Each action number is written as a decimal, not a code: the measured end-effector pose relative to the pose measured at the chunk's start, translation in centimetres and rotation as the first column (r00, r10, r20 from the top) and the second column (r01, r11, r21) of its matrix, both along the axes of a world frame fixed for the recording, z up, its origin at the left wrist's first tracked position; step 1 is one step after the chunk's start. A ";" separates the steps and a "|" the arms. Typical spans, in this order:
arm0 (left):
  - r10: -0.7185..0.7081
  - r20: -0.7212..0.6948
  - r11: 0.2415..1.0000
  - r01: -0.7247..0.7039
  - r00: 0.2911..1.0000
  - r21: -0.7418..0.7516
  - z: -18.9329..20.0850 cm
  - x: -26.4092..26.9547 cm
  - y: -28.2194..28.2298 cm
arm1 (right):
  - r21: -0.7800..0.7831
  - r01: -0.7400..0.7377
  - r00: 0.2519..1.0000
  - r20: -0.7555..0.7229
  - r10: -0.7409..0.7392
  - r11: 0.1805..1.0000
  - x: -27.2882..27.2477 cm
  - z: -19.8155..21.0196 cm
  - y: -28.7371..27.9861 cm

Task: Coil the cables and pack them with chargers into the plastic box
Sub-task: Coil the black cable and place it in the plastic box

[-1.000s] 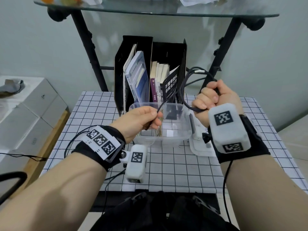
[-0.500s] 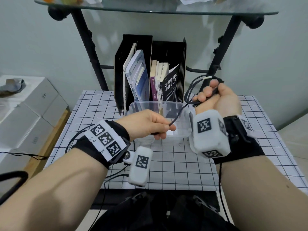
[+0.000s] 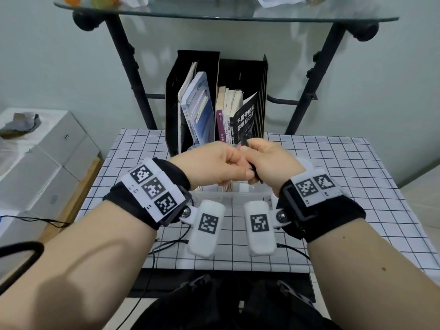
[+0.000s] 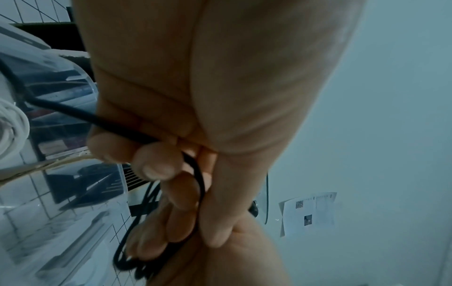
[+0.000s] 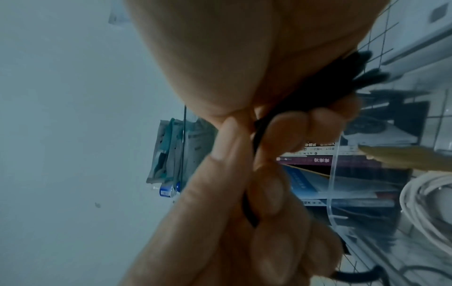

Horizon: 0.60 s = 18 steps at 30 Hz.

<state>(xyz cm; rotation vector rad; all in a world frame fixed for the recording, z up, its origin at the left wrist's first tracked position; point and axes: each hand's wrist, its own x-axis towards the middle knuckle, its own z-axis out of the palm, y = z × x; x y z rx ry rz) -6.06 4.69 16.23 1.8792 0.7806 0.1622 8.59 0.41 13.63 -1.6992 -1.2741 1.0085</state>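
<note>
Centrally in the head view, two hands meet over one clear plastic box (image 3: 259, 192): the left hand (image 3: 212, 164) and the right hand (image 3: 271, 163), both curled round one black cable (image 3: 245, 142), its loops bunched in the right fist. One white cable (image 5: 425, 203) lies coiled inside the box. Two black file holders (image 3: 240, 77) with books stand at upper centre, on a white table (image 3: 333, 167) with a black grid, against a pale wall. A glass shelf (image 3: 214, 14) spans the top edge; white cartons (image 3: 47, 148) sit at left.
</note>
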 end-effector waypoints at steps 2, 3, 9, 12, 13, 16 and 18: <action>0.019 0.019 0.999 -0.018 1.000 -0.028 -0.1 -0.2 0.2 | -0.061 -0.036 0.999 -0.020 0.035 0.997 0.0 0.3 -0.2; 0.041 0.030 0.998 -0.040 0.999 -0.043 -0.2 -0.3 0.4 | -0.092 -0.053 0.998 -0.040 0.049 0.994 0.0 0.5 -0.3; 0.107 0.122 0.989 -0.092 0.987 -0.120 -0.1 -1.2 1.5 | -0.197 -0.122 0.990 -0.097 0.104 0.973 -0.4 1.8 -0.9; 0.113 0.140 0.988 -0.097 0.984 -0.118 -0.1 -1.5 1.8 | -0.242 -0.184 0.982 -0.002 0.189 0.953 -0.4 1.7 -1.1; 0.133 0.139 0.986 -0.118 0.981 -0.116 -0.2 -1.6 1.9 | -0.238 -0.208 0.978 -0.034 0.206 0.949 -0.4 1.7 -1.2; 0.186 0.124 0.981 -0.177 0.975 -0.075 -0.5 -1.9 2.0 | -0.193 -0.271 0.949 -0.218 0.227 0.943 -0.4 1.8 -1.3; 0.194 0.141 0.980 -0.186 0.971 -0.067 -0.6 -2.0 1.9 | -0.153 -0.285 0.899 -0.386 0.208 0.946 -0.2 1.7 -1.4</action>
